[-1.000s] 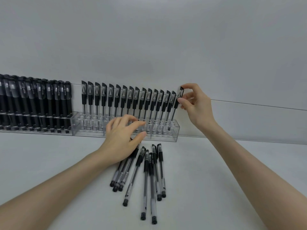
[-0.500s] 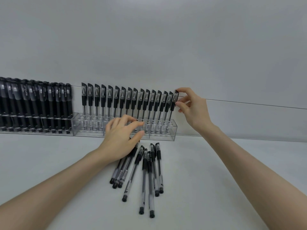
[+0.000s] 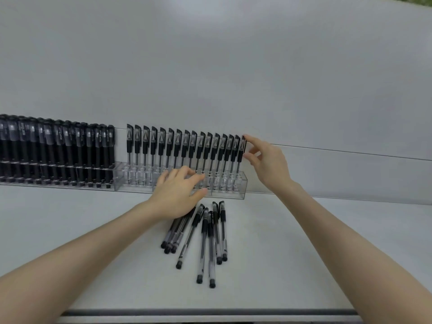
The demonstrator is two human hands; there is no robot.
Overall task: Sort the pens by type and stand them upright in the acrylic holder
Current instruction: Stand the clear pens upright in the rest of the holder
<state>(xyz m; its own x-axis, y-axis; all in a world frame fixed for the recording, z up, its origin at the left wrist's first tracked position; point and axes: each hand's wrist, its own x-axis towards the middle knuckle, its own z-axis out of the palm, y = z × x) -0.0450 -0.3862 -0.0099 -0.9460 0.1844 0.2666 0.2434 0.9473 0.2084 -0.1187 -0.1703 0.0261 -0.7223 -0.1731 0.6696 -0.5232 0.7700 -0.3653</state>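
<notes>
A clear acrylic holder (image 3: 243, 183) stands against the wall with several clear-barrel black-capped pens upright in it. My right hand (image 3: 266, 162) pinches the cap of the rightmost pen (image 3: 242, 150), which stands in the holder's last slot. My left hand (image 3: 178, 192) hovers with relaxed fingers in front of the holder's middle, over the tops of several loose pens (image 3: 203, 237) lying on the table. It holds nothing that I can see.
A second acrylic holder (image 3: 58, 183) to the left is packed with several all-black pens. The white table's front edge (image 3: 210, 313) runs along the bottom. A grey wall rises right behind the holders.
My right hand has lowered the rightmost pen from a tilt into its slot, now upright beside the others. My left hand has hardly moved.
</notes>
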